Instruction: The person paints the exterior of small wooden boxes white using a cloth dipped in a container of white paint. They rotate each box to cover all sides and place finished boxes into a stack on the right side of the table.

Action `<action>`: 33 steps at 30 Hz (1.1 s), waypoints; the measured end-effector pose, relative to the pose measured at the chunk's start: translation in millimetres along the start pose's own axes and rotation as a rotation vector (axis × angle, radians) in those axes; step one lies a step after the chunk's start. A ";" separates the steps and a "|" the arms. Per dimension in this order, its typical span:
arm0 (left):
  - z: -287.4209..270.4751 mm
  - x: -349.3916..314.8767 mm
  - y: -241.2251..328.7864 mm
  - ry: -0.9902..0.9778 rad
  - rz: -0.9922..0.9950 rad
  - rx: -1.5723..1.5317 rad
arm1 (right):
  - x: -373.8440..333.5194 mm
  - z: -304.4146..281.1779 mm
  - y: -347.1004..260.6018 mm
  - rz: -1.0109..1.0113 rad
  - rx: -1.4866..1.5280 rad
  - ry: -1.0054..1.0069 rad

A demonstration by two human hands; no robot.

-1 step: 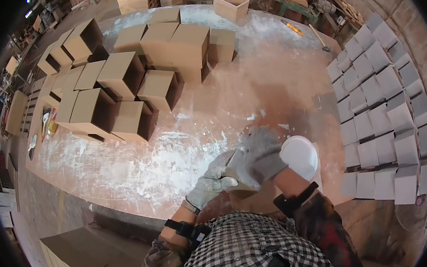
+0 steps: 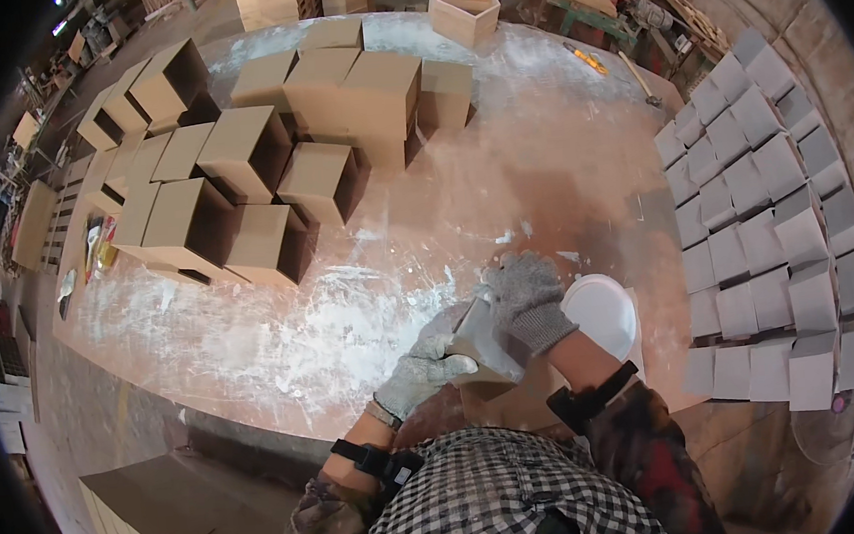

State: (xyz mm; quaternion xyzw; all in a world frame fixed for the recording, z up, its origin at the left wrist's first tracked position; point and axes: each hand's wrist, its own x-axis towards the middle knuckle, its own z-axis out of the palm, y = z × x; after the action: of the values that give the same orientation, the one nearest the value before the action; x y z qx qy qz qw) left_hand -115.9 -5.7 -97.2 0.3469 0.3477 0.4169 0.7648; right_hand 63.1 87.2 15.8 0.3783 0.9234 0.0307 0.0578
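My left hand [image 2: 423, 368], in a whitish work glove, grips the left side of a small cardboard box [image 2: 483, 338] in front of my body. One face of the box looks pale and coated. My right hand [image 2: 527, 299], in a grey knitted glove, is at the box's upper right edge with its fingers curled. Whatever those fingers hold, if anything, is hidden. A round white tub [image 2: 601, 315] stands just right of my right hand. Below the held box, another brown cardboard surface [image 2: 518, 405] shows partly.
Brown open boxes [image 2: 242, 151] crowd the table's left and back. Several rows of pale grey boxes [image 2: 745, 232] line the right. A wooden tray [image 2: 464, 13], an orange-handled tool [image 2: 586, 57] and a hammer [image 2: 639, 80] lie at the far edge. White smears [image 2: 321, 325] mark the tabletop.
My right hand, blurred before, now shows sharply and has shifted very slightly at the box. The whole view has moved a little; my left hand keeps its hold.
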 end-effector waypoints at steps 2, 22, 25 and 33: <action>2.6 1.4 5.5 -0.013 0.032 0.059 | -1.6 -21.8 -8.3 -0.161 -0.094 -0.004; -2.2 0.7 -4.3 0.032 0.027 0.021 | 2.8 -3.6 -9.0 -0.129 0.168 -0.025; 3.4 4.1 9.0 -0.018 0.039 0.152 | -3.5 20.1 3.6 0.209 0.005 0.125; -6.7 2.3 -18.0 0.117 0.024 -0.002 | -28.9 6.2 -14.8 -0.054 0.216 0.084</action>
State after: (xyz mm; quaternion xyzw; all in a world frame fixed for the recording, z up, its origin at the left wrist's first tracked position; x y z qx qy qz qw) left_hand -113.3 -9.5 -116.0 0.3251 0.3873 0.4461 0.7385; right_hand 74.1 56.4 10.6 0.3556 0.9328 -0.0550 -0.0211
